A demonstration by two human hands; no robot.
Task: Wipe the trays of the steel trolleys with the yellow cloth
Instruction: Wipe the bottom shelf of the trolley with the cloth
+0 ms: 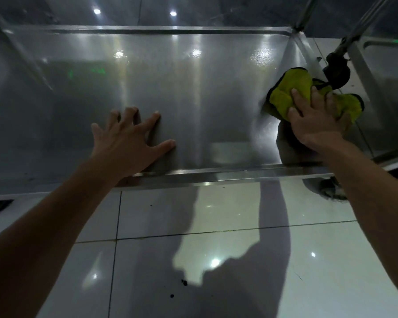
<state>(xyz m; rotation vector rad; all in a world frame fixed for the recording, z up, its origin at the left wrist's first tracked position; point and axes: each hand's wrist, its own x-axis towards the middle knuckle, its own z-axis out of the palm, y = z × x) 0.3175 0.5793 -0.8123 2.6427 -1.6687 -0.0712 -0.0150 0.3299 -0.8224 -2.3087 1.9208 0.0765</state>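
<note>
A person is leaning over a shiny steel tray (193,99) of a trolley. The left hand (129,143) is resting flat on the tray near its front rim, with the fingers spread wide and holding nothing. The right hand (317,120) is pressing down on the yellow cloth (292,92), and its grip is loose, with the fingers lying mostly straight over the cloth. The cloth is bunched up and is sitting at the right end of the tray, close to the far right corner. Part of it is hanging over the tray's right edge. Just past the cloth, a black wheel (337,73) is sitting under a steel leg (363,21) of a second trolley (386,72). The white tiled floor (216,249) below is showing dark shadows of the arms and a few small black specks.
</note>
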